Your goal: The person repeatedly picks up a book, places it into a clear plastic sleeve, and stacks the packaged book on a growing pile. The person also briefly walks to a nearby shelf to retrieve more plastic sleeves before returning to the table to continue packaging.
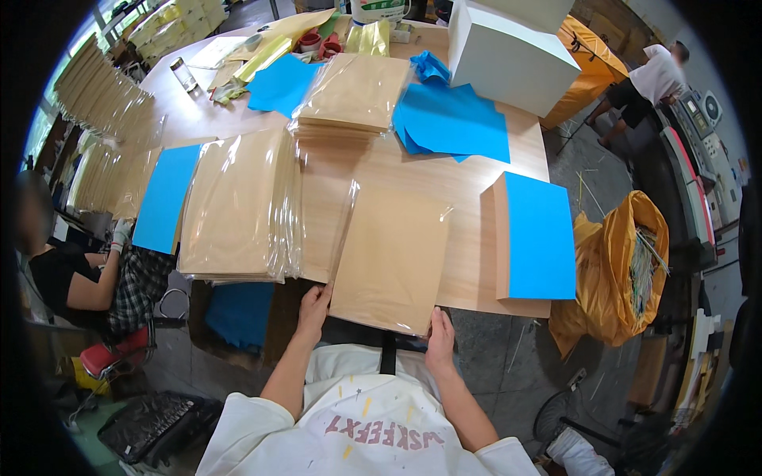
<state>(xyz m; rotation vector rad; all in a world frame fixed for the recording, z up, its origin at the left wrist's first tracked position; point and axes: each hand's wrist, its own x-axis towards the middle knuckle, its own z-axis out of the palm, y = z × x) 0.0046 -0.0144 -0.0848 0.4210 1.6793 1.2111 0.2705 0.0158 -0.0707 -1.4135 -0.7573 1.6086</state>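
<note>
In front of me a flat pack of brown paper in a clear plastic bag (390,258) lies at the table's near edge, its lower end reaching slightly over it. My left hand (314,312) grips its lower left corner. On the lower right corner, my right hand (440,339) is closed, with the fingers partly hidden beneath. A tall stack of similar bagged brown packs (230,202) stands close by on the left. Farther back is another bagged stack (349,94). To the right stands a brown stack topped with a blue sheet (541,236).
Loose blue sheets (464,123) and a white box (512,59) occupy the table's far right. Beyond the right edge, an orange sack (607,278) holds pale strips. A co-worker (87,278) sits at the left beside more bagged stacks; another person (655,83) bends near machinery.
</note>
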